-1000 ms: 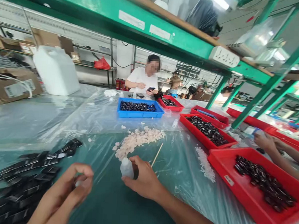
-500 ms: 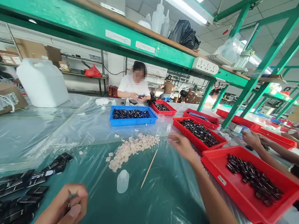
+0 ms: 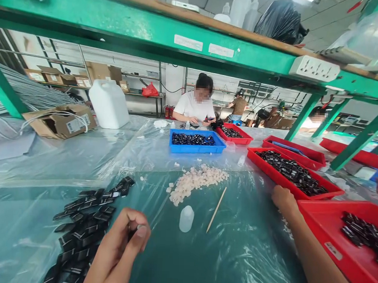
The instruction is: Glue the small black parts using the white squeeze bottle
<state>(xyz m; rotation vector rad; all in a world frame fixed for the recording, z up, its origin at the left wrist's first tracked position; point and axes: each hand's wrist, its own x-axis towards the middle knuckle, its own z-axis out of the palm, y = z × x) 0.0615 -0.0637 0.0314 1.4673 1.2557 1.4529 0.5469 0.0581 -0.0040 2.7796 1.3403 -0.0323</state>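
My left hand (image 3: 123, 243) is raised low in front of me, fingers pinched shut on a small dark part that shows between thumb and fingertips. Left of it lies a spread of black flat parts (image 3: 83, 229) on the plastic-covered table. My right hand (image 3: 283, 197) reaches out to the right and rests by the edge of a red tray (image 3: 318, 218); its fingers are curled, and what they hold, if anything, is hidden. A small white bottle (image 3: 186, 218) and a wooden stick (image 3: 216, 209) lie between my hands, with a heap of pale small pieces (image 3: 196, 180) behind.
A blue tray (image 3: 197, 142) and more red trays (image 3: 293, 172) of black parts stand further back. A person in white sits across the table. A white jug (image 3: 108, 103) and a cardboard box (image 3: 60, 120) stand at the left. Another person's hand shows at the far right edge.
My right hand let go of the white bottle, swung out to the right and has come down beside the red tray. My left hand stayed pinched. The view turned left.
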